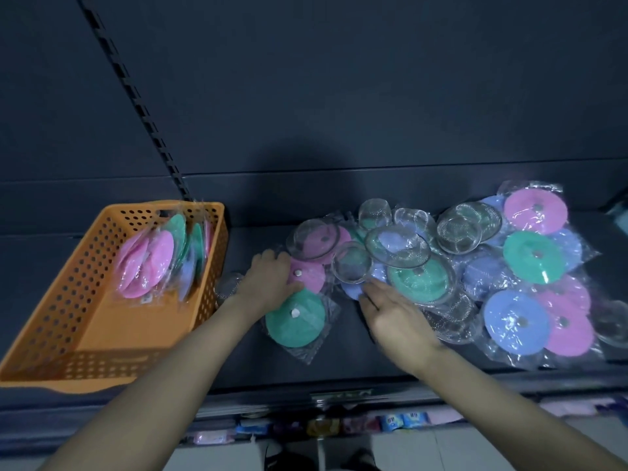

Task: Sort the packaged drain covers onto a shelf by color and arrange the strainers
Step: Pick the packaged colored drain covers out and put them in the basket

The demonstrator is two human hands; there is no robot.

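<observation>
An orange perforated plastic basket (51,300) stands at the left, in front of a dark grey back panel (373,79) crossed by a black slotted metal upright strip (138,107). Below the front edge, small coloured packets (396,421) sit in a row above pale floor tiles (441,450).

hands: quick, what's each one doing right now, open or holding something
Left hand: grips the edge of a packaged pink drain cover.
Right hand: open and blurred, straight fingers touching a blue drain cover.
</observation>
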